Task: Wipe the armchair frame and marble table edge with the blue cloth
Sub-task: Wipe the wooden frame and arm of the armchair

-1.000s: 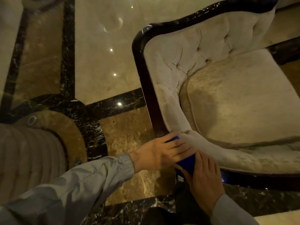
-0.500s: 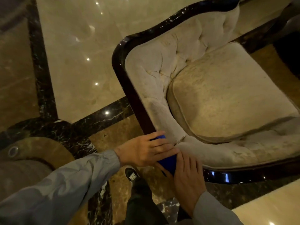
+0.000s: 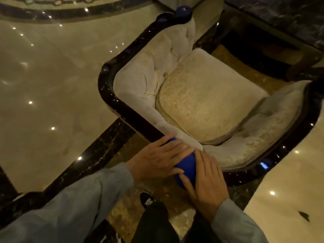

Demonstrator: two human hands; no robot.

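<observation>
A beige upholstered armchair with a glossy dark wooden frame fills the middle of the head view. The blue cloth lies pressed on the near corner of the frame. My left hand lies flat over the cloth's left side. My right hand presses on its right side, fingers spread. Most of the cloth is hidden under both hands. A dark marble table stands at the top right, beyond the chair.
Polished beige marble floor with dark inlay bands surrounds the chair. My dark-trousered leg and a black shoe stand just below the hands. Another pale seat shows at the top edge.
The view has swung right and pulled back, so more of the chair and the table show. Both hands have stayed on the cloth at the chair's near corner.
</observation>
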